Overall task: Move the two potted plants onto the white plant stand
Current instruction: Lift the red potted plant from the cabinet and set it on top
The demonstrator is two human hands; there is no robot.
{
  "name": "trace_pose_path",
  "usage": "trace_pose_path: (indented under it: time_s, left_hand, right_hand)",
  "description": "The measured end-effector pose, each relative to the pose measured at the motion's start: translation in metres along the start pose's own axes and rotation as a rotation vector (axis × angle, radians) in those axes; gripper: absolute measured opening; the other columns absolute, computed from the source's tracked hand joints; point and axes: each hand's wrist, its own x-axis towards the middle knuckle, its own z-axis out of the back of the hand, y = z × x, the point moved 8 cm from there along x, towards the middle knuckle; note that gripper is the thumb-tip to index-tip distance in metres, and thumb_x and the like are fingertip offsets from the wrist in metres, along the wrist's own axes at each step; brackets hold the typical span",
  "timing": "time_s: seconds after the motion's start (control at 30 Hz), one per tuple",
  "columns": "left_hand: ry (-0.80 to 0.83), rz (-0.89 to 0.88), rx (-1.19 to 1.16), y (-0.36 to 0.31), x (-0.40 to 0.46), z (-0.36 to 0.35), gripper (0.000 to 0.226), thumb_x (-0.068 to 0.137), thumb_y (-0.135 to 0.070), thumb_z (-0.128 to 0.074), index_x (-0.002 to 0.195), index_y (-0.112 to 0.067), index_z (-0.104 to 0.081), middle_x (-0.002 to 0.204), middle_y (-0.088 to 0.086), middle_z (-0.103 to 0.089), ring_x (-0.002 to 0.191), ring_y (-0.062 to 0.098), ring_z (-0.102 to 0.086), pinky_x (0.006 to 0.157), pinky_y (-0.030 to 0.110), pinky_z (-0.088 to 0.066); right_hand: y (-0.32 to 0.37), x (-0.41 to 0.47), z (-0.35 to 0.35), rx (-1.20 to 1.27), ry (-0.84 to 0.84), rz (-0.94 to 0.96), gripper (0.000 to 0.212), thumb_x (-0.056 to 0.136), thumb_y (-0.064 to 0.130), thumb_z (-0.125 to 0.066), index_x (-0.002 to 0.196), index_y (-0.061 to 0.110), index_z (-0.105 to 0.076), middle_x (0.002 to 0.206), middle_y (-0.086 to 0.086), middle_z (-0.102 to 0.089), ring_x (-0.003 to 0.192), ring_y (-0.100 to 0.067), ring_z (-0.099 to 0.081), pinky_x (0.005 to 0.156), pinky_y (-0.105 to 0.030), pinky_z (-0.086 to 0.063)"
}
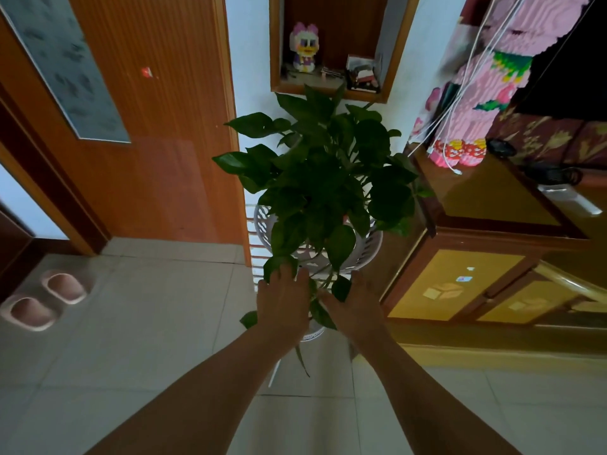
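Against the white wall, a leafy dark-green potted plant (328, 178) sits in the top basket of the white plant stand (262, 221). Below it, the left hand (283, 303) and right hand (356, 310) reach among trailing leaves, fingers spread; whether either grip clasps anything, I cannot tell.

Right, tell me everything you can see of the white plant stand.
The white plant stand looks like plastic, with a round upper tray whose wall is slatted. It stands on the tiled floor between the wooden door and the cabinet. A leafy green plant fills the upper tray and hides most of it. A lower white rim and a thin leg show beneath both hands, left hand and right hand.
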Motion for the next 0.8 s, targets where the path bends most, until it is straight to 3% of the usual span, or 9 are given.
trace_pose_path:
  time_s: [0.1, 0.2, 0.33, 0.43, 0.5, 0.6, 0.8]
  left_hand:
    - [-0.014, -0.003, -0.018, 0.006, 0.015, -0.003, 0.050, 0.089, -0.025, -0.056, 0.136, -0.017, -0.041, 0.147, 0.008, -0.034, 0.137, 0.026, -0.033, 0.110, 0.042, -0.031]
    - [-0.027, -0.071, 0.009, 0.006, 0.030, -0.009, 0.047, 0.092, -0.028, -0.051, 0.138, -0.023, -0.041, 0.152, 0.005, -0.029, 0.143, 0.025, -0.023, 0.114, 0.041, -0.025]
    - [0.008, -0.144, 0.118, 0.000, 0.048, -0.020, 0.045, 0.093, -0.030, -0.044, 0.137, -0.024, -0.046, 0.158, 0.001, -0.018, 0.147, 0.027, -0.007, 0.118, 0.046, -0.006]
    - [0.073, -0.125, 0.189, 0.003, 0.053, -0.028, 0.043, 0.093, -0.028, -0.043, 0.134, -0.019, -0.050, 0.154, 0.002, -0.032, 0.147, 0.028, -0.008, 0.118, 0.051, 0.000]
    - [0.106, -0.090, 0.237, 0.006, 0.050, -0.028, 0.042, 0.093, -0.028, -0.044, 0.132, -0.015, -0.051, 0.147, 0.005, -0.042, 0.145, 0.030, -0.016, 0.118, 0.052, -0.004]
    - [0.060, -0.025, 0.223, 0.012, 0.046, -0.018, 0.036, 0.094, -0.027, -0.042, 0.124, -0.013, -0.055, 0.137, 0.007, -0.052, 0.136, 0.027, -0.034, 0.117, 0.049, -0.014]
    - [0.082, -0.044, 0.224, 0.010, 0.037, -0.025, 0.039, 0.090, -0.022, -0.048, 0.128, -0.010, -0.048, 0.132, 0.010, -0.050, 0.126, 0.028, -0.043, 0.108, 0.044, -0.029]
  right_hand:
    - [0.004, 0.017, 0.013, 0.173, -0.092, 0.006, 0.072, 0.082, 0.065, -0.046, 0.131, 0.012, -0.042, 0.124, -0.012, -0.057, 0.114, -0.030, -0.057, 0.096, -0.045, -0.049]
    - [0.008, 0.037, 0.013, 0.083, -0.088, 0.043, 0.054, 0.087, 0.045, -0.055, 0.125, 0.009, -0.046, 0.116, -0.015, -0.061, 0.106, -0.030, -0.060, 0.093, -0.038, -0.050]
    - [0.013, 0.055, -0.006, -0.010, 0.023, 0.066, 0.052, 0.088, 0.017, -0.057, 0.133, 0.004, -0.034, 0.113, -0.019, -0.061, 0.103, -0.033, -0.061, 0.086, -0.034, -0.051]
    - [0.015, 0.056, -0.018, -0.014, 0.057, 0.102, 0.058, 0.088, 0.002, -0.052, 0.140, 0.002, -0.027, 0.111, -0.022, -0.062, 0.085, -0.028, -0.063, 0.067, -0.027, -0.047]
    - [0.017, 0.055, -0.020, -0.029, 0.060, 0.108, 0.053, 0.089, -0.001, -0.049, 0.138, 0.003, -0.029, 0.110, -0.021, -0.061, 0.083, -0.027, -0.062, 0.064, -0.027, -0.045]
    - [0.024, 0.049, -0.023, -0.002, 0.081, 0.121, 0.049, 0.087, -0.004, -0.051, 0.132, 0.003, -0.035, 0.112, -0.019, -0.063, 0.098, -0.034, -0.062, 0.081, -0.036, -0.049]
    - [0.013, 0.040, -0.027, -0.045, 0.113, 0.068, 0.045, 0.090, 0.004, -0.049, 0.133, 0.002, -0.036, 0.123, -0.019, -0.058, 0.114, -0.033, -0.056, 0.092, -0.035, -0.044]
